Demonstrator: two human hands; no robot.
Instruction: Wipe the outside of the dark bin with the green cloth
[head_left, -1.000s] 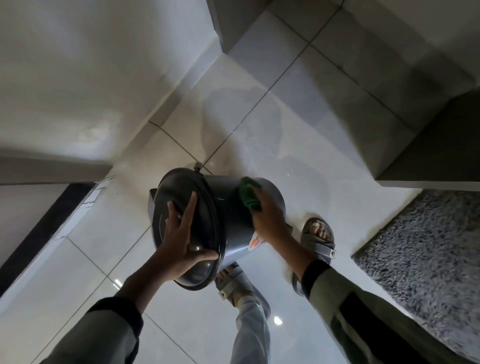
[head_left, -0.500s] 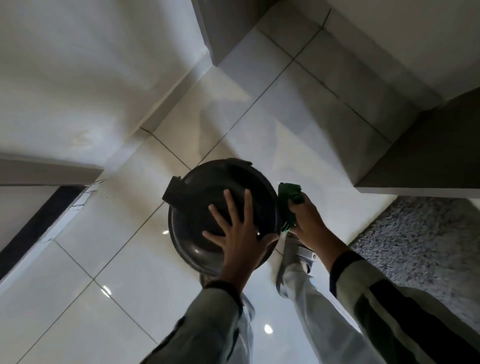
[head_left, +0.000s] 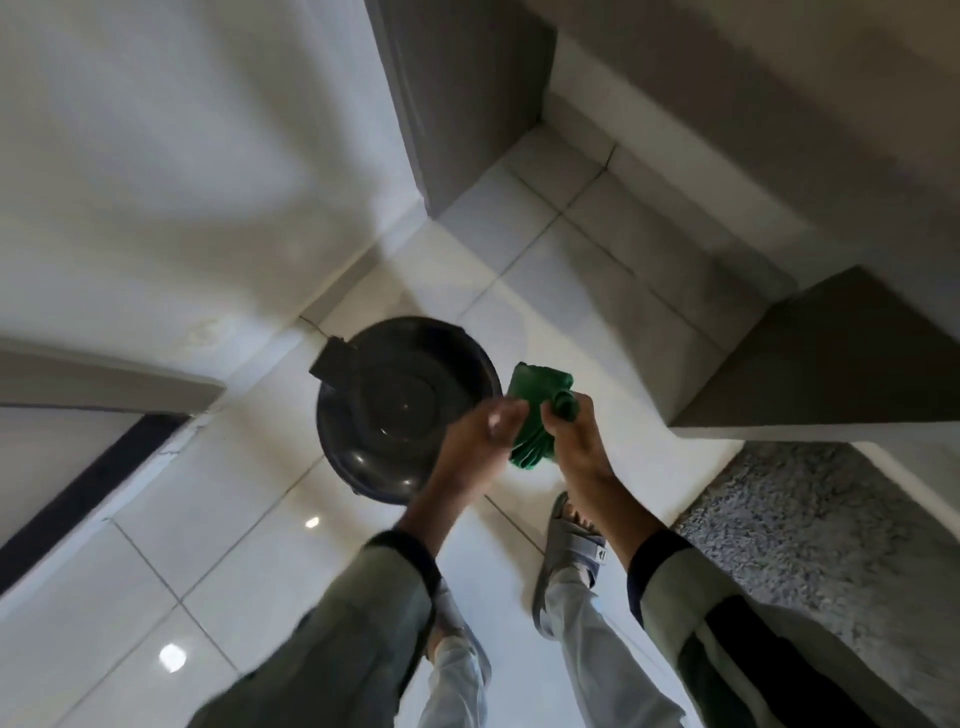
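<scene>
Change: left hand (head_left: 470, 441) has lifted off the lid and now meets the green cloth (head_left: 537, 410), fingers blurred, grip cannot be told. Right hand (head_left: 569, 431) clenched on the cloth. Dark bin (head_left: 400, 405) upright on white tiles, left of both hands, lid facing up. Grey rug (head_left: 831, 545) right of the right hand; sandalled foot (head_left: 571, 545) below it.

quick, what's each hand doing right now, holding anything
Left hand: motion-blurred, fingers loosely curled beside the folded green cloth; a grip cannot be told.
Right hand: closed on the cloth, off the round dark plastic bin.
</scene>
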